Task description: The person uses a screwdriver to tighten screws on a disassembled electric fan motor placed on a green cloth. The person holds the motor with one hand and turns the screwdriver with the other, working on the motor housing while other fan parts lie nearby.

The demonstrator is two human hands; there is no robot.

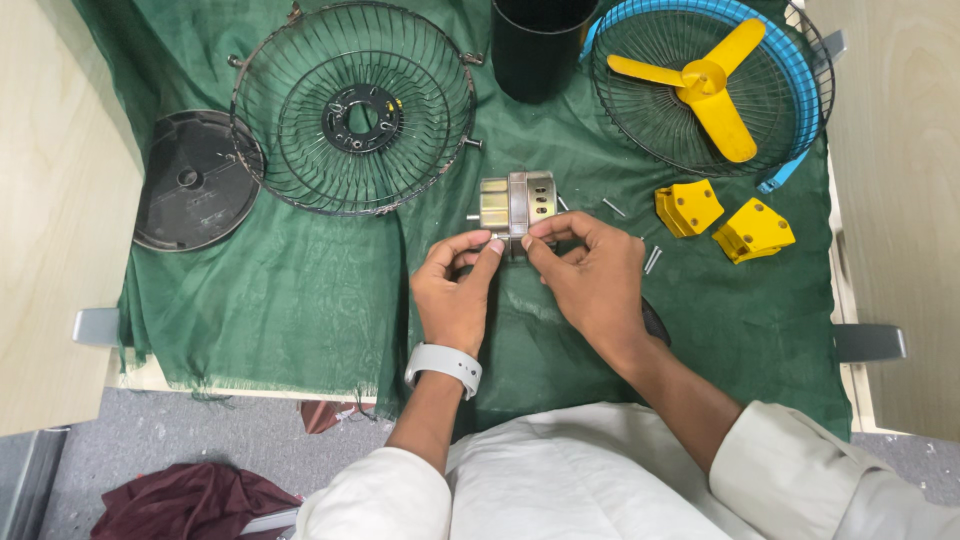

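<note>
The small metal fan motor (516, 203) is sitting at the middle of the green cloth (300, 290) covering the counter. The left hand (455, 290) and right hand (590, 270) are both pinching its near edge with closed fingertips. Loose screws (652, 260) and two yellow brackets (725, 220) are lying to the right, a wire grille (350, 105) beyond.

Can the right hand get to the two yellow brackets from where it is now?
Probably yes: the right hand holds the motor, but only bare green cloth and screws lie before the yellow brackets.
</note>
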